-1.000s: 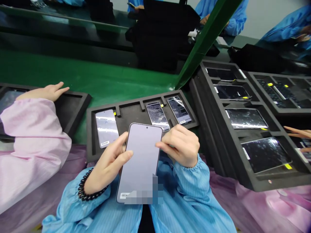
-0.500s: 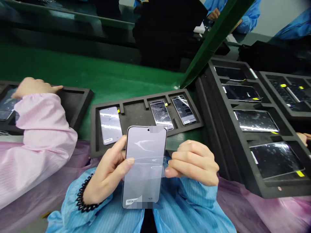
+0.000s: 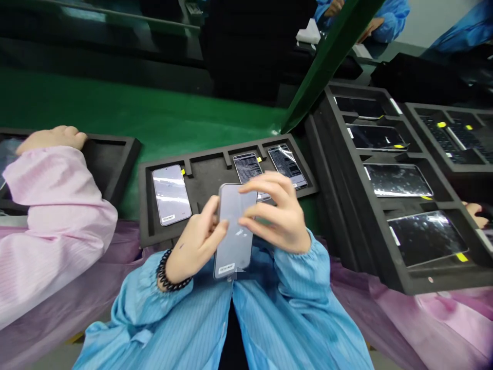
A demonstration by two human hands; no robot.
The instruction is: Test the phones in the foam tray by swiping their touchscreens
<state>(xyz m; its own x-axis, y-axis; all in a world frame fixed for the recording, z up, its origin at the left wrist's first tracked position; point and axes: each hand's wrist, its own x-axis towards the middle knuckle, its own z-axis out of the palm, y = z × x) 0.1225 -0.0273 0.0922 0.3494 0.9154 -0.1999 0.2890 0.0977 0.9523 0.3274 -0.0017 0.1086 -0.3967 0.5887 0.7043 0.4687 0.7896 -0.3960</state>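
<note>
In the head view my left hand (image 3: 198, 244), with a black coiled band at the wrist, is closed on the left edge of a smartphone (image 3: 233, 252). The phone is tilted up before my chest, its pale screen facing me and a small white label near the bottom. Across the upper right of that screen lies my right hand (image 3: 275, 210), fingers spread, tips on or just over the glass. I cannot tell where the clear film's edges are. Behind the phone a black foam tray (image 3: 210, 177) holds three more phones, one a pale-screened phone (image 3: 172, 195) at left.
At right a stack of black foam trays (image 3: 416, 285) carries several phones with yellow tabs. A green post (image 3: 308, 97) rises behind the tray. On the left a co-worker's pink sleeve (image 3: 61, 190) reaches over another foam tray (image 3: 115, 159). People in blue work farther back.
The phone has moved up and away from me. My right hand has gone from a pinch beside the phone to spread fingers over its screen. The clear film no longer shows sticking out.
</note>
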